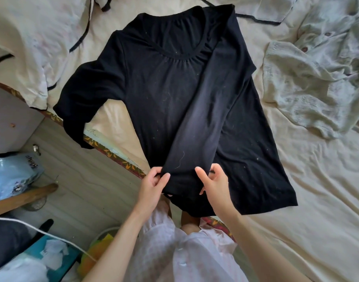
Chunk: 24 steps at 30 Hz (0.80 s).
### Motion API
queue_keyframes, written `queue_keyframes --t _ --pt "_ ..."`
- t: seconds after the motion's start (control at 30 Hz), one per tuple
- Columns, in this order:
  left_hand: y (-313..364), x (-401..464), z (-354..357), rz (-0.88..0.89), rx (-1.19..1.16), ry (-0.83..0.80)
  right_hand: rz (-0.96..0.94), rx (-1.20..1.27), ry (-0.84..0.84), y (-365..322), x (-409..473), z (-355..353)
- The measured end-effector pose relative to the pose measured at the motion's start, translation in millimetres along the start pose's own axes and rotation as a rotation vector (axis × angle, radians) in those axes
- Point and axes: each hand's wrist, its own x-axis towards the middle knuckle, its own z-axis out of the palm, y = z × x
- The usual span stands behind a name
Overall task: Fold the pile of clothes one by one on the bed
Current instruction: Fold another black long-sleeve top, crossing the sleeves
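the black top [164,94] lies spread across the middle of the frame on the bed [316,200], neckline toward the top, its hem hanging just over the bed edge. the sleeve on the frame's right is already folded in over the body; the other sleeve at centre left is not yet folded and droops off the edge. the left hand [152,185] pinches the end of the folded sleeve between thumb and fingers, and the right hand [214,183] holds its other corner, fingers curled around the cloth. so this garment looks about a third folded. a pale green buttoned shirt [308,82] lies crumpled at upper right and a white garment with dark trim [38,43] at upper left, both apparently waiting. nothing lies on the black top; the bed edge leaves little room near the hem.
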Motion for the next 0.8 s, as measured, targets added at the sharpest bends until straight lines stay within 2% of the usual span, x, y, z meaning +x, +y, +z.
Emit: queue_keyframes --t 0.1,0.17,0.27,0.3,0.37,0.47,0.6,0.7,0.8 --pt "-13 -3 1 0.019 0.047 0.032 -0.122 -0.115 0.034 6 -6 2" --pt "-27 -1 4 -0.052 0.161 0.04 -0.036 -0.181 0.029 16 0 2" --pt "-49 5 6 -0.266 0.334 -0.021 0.241 -0.308 0.012 34 12 -1" --pt "-53 10 5 -0.322 0.366 -0.036 0.276 -0.379 0.033 38 14 -4" --pt "-51 19 -3 -0.354 0.439 -0.035 0.192 -0.53 0.111 35 17 -7" --pt "-33 31 -30 -0.244 0.465 0.096 -0.129 -0.716 0.189 19 19 -4" --pt "14 51 -91 0.018 0.472 0.391 -0.477 -0.929 0.061 -18 33 26" --pt "66 73 -145 0.251 0.593 0.546 -0.614 -1.06 -0.075 -54 52 68" --pt "117 104 -186 0.429 0.744 0.564 -0.698 -1.173 -0.137 -85 72 111"
